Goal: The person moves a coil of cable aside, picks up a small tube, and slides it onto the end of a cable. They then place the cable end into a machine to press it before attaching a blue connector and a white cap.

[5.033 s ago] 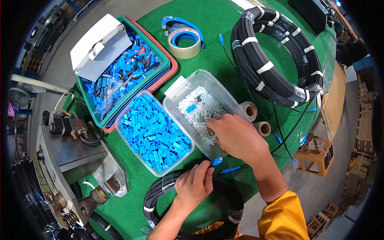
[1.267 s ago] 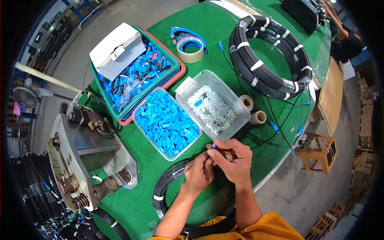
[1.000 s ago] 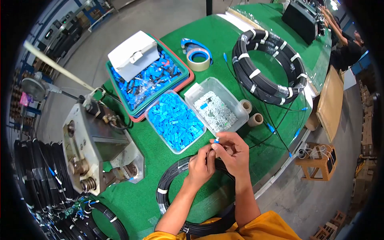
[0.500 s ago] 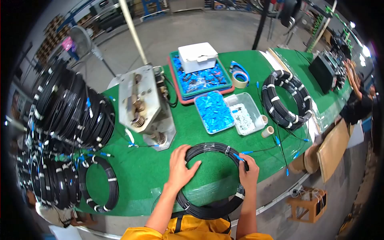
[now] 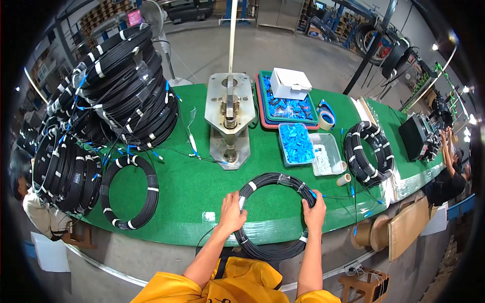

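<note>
A coil of black cable (image 5: 270, 254) lies at the front edge of the green table, bound with white and clear tape. My left hand (image 5: 232, 213) is wrapped round its left side, beside a white tape band. On its upper right side my right hand (image 5: 314, 209) grips the coil, with a blue connector (image 5: 313, 194) by the fingertips. A thin cable with blue parts runs right from there. Behind the coil are a tub of blue connectors (image 5: 296, 144) and a clear tub of small white parts (image 5: 323, 157).
A metal press (image 5: 230, 108) stands mid-table. Tall stacks of black coils (image 5: 126, 86) fill the left, with a single coil (image 5: 152, 189) before them. Another coil (image 5: 357, 151) lies right. A white box (image 5: 291, 83) sits on stacked trays. Another person (image 5: 449, 177) is at far right.
The view has turned left. My left hand has closed round the coil's left side, where its fingers were spread before. My right hand stays on the upper right side.
</note>
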`<state>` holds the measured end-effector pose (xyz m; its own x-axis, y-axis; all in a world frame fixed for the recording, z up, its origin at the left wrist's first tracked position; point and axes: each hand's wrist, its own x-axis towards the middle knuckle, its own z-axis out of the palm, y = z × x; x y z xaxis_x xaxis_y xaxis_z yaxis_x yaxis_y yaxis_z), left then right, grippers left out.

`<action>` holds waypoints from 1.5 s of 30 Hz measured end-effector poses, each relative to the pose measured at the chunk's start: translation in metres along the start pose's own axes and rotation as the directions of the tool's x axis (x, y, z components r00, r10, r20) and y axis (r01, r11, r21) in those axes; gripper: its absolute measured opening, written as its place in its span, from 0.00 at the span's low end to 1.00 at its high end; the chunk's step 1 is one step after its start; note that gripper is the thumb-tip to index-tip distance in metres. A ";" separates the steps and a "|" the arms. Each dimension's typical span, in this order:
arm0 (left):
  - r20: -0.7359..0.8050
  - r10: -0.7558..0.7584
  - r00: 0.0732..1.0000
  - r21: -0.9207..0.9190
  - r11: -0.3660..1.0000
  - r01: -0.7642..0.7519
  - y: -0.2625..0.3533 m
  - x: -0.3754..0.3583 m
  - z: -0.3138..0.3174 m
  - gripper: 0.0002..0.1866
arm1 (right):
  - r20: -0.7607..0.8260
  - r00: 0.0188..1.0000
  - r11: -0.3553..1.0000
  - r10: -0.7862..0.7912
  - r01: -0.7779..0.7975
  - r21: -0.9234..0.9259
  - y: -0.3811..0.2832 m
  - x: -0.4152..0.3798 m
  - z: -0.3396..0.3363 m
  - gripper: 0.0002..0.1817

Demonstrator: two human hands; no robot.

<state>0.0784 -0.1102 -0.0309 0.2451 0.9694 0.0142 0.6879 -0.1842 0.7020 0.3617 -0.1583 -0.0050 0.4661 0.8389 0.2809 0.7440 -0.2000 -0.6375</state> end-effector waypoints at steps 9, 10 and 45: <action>-0.127 0.063 0.990 -0.281 0.955 -0.097 0.045 -0.009 -0.089 0.39 | -0.124 0.979 0.905 0.159 -0.094 0.415 -0.020 -0.017 0.005 0.21; -0.210 0.186 0.960 -0.254 0.938 -0.237 0.053 -0.006 -0.106 0.39 | -0.121 0.981 0.903 0.151 -0.087 0.421 -0.030 -0.017 0.008 0.21; 0.046 0.288 0.956 -0.529 0.819 -0.222 -0.005 0.084 -0.212 0.34 | 0.096 0.956 0.843 -0.276 0.194 0.501 -0.165 0.101 0.011 0.24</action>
<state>-0.0493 0.0068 0.1178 0.4642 0.8665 0.1834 0.1475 -0.2797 0.9487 0.2809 -0.0346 0.1205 0.1942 0.9060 0.3761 0.4780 0.2474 -0.8428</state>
